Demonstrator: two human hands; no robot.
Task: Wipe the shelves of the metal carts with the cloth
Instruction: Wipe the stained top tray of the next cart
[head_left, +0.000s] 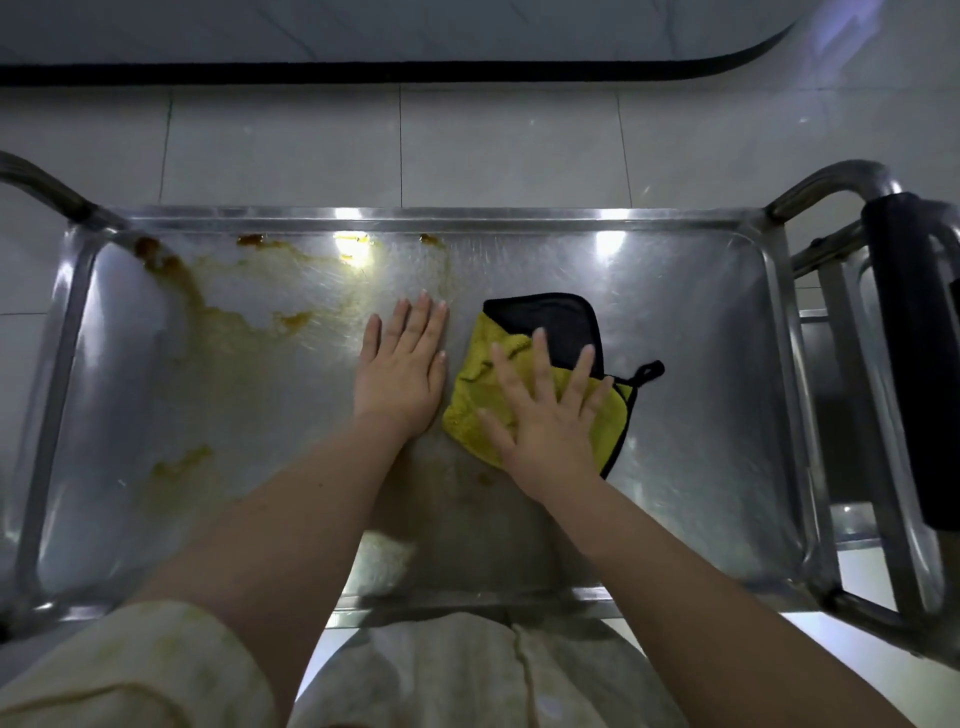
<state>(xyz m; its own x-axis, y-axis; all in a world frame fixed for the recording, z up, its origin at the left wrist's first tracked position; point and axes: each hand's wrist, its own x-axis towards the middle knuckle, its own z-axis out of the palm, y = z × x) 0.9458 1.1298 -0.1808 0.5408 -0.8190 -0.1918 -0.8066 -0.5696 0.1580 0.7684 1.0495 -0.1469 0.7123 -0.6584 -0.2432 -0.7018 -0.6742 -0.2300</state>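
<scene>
right hand (545, 415) pressed the cloth (524, 374) flat at shelf (701, 322) centre, fingers spread; left hand (400, 374) lay beside it, fingers straight. right half looked clean; stains (218, 306) remained toward the left edge and far-left corner.

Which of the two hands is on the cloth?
The right hand: its fingers are spread flat on the yellow and black cloth. The left hand lies flat on the bare shelf beside it.

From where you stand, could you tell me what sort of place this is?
Probably a commercial kitchen or canteen: a stainless steel cart shelf smeared with brownish stains, a pale tiled floor, and a wiping cloth.
</scene>
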